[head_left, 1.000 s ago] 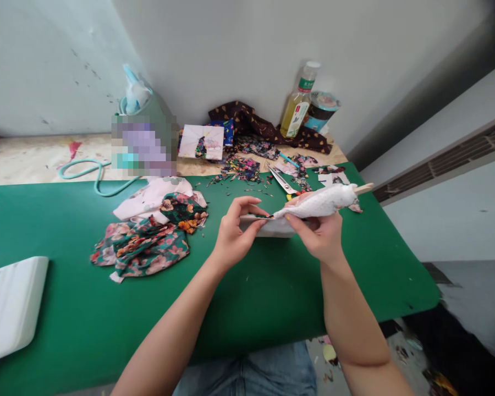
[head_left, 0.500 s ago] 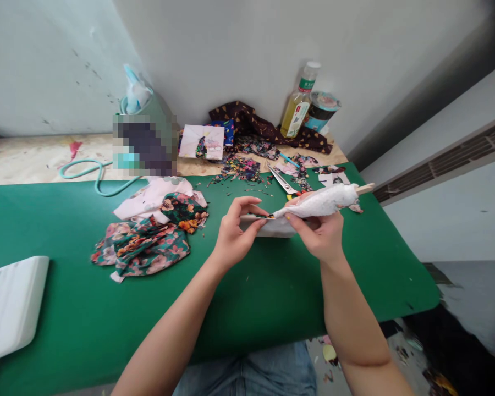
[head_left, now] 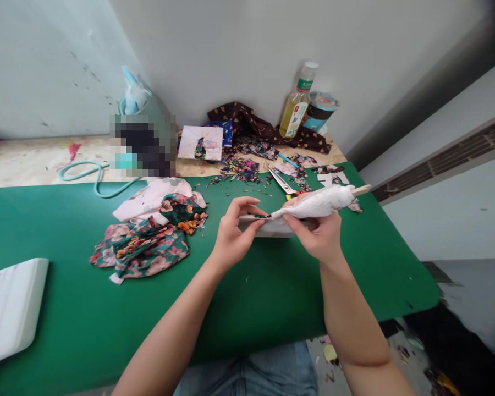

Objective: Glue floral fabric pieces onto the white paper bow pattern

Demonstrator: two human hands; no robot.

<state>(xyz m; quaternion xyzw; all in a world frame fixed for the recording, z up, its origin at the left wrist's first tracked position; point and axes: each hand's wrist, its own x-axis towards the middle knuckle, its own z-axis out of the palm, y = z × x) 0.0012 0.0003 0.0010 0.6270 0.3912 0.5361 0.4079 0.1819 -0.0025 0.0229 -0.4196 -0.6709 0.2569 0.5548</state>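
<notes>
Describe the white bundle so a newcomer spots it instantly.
On the green table surface, find the scissors. Just nearer the person, the right hand holds the white bundle, its narrow end toward the left hand. Unlike the patterned scraps beyond, it's plain, crinkled white, with a pale stick protruding from its wide end.
</notes>
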